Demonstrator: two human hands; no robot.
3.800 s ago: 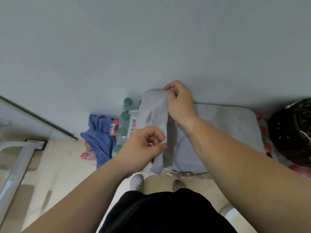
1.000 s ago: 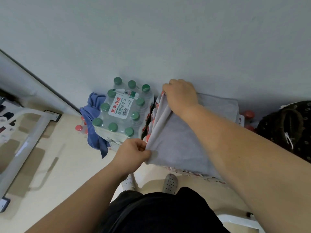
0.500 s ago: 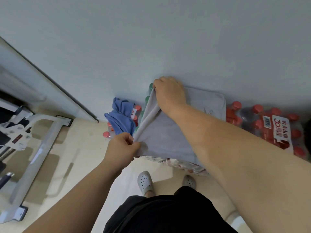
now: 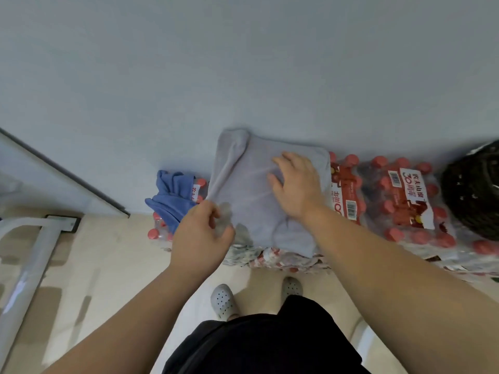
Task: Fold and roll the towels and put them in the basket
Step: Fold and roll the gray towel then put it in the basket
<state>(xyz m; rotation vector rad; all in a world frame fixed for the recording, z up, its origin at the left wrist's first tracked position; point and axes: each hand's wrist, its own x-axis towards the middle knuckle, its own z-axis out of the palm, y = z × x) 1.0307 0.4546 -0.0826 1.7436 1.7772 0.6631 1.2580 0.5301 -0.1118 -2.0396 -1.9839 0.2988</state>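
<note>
The grey towel (image 4: 251, 190) lies folded, soft and slightly wrinkled, on plastic-wrapped packs of red-capped bottles (image 4: 405, 201) beside the wall (image 4: 243, 63). The right hand (image 4: 297, 184) presses it with fingers spread flat. The left hand (image 4: 202, 238) curls at its near left corner; blur hides whether it pinches the cloth. The dark woven basket (image 4: 475, 190) stands at the right.

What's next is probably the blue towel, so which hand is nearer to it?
Left. The left hand is just right of the blue towel, close beside its lower edge. The right hand rests flat on the grey towel, farther to the right.
</note>
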